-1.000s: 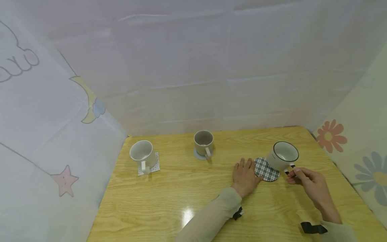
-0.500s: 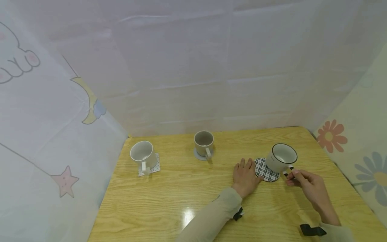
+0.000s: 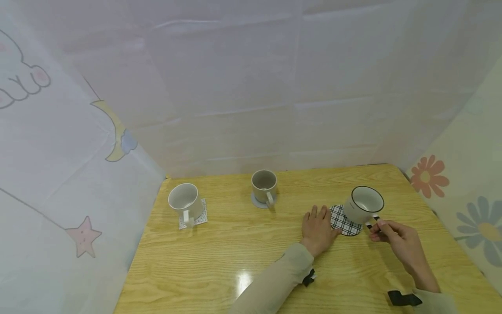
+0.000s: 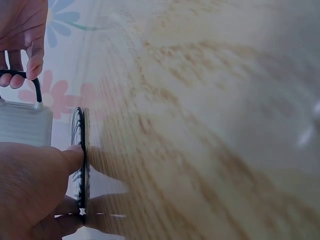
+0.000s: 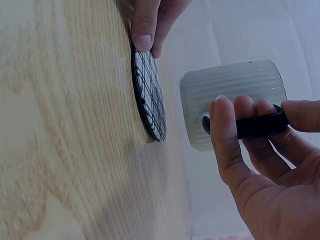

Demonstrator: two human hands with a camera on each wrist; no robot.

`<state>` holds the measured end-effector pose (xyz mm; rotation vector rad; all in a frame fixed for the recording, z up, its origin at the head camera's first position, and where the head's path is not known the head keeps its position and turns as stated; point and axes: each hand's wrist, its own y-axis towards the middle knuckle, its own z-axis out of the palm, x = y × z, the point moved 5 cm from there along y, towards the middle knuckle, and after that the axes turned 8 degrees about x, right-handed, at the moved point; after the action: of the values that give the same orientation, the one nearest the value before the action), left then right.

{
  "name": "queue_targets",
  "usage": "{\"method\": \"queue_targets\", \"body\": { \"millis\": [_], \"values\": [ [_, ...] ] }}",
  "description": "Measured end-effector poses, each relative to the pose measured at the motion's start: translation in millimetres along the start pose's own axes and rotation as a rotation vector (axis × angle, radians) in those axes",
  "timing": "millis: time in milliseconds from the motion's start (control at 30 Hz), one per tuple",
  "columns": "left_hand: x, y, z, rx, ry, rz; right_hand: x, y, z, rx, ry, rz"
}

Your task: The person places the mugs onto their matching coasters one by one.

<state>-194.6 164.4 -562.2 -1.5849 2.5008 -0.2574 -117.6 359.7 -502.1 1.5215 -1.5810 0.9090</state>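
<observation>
My right hand point(image 3: 399, 242) holds a white mug point(image 3: 362, 206) by its black handle point(image 5: 257, 125), fingers curled through it. The mug has a dark rim and ribbed sides. In the right wrist view a gap shows between the mug's base and the round coaster point(image 5: 150, 92), which has a black-and-white check and a dark edge. The mug overlaps the coaster's right part in the head view. My left hand point(image 3: 317, 230) rests on the table at the coaster's left, fingers extended, with the thumb touching the coaster's edge.
A grey-beige mug point(image 3: 263, 186) stands on a round grey coaster point(image 3: 258, 203) at the back middle. Farther left, a white mug point(image 3: 183, 200) sits on a square speckled coaster point(image 3: 204, 213). Printed sheets point(image 3: 235, 87) enclose the wooden table point(image 3: 219, 261) at the back and sides.
My right hand has brought the mug slightly left and down, farther over the checked coaster. The left hand stays put, and so do the other two mugs.
</observation>
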Motion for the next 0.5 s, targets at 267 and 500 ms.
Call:
{"method": "queue_targets", "body": {
  "millis": [267, 500],
  "values": [
    [-0.6, 2.6, 4.9, 0.018, 0.0, -0.012, -0.7, -0.5, 2.5, -0.001, -0.019, 0.012],
    [0.1, 1.5, 2.8, 0.018, -0.005, 0.001, -2.3, -0.5, 6.1, 0.001, -0.028, 0.027]
  ]
}}
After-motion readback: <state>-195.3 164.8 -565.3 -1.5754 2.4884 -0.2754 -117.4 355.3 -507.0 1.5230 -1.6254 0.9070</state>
